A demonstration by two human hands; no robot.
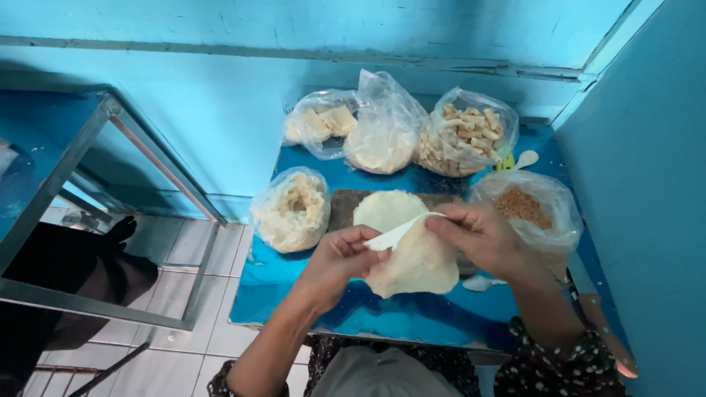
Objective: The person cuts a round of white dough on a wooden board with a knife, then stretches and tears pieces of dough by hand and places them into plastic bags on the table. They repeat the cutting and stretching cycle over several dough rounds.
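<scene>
head view: left hand (340, 257) and right hand (482, 237) pinch wrapper (412, 257) edges above blue table (294, 290), bags crowding behind.

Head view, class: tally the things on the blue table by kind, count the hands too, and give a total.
Clear plastic bags of food: 5, such as the bag of tube snacks
Thin white wrappers: 2, the wrapper held and the wrapper on the board
Wooden board: 1
White spoons: 1
Hands: 2, left hand, right hand
Total: 11

both hands (412, 246) folding white wrapper (412, 257), bags (382, 132) behind
</scene>
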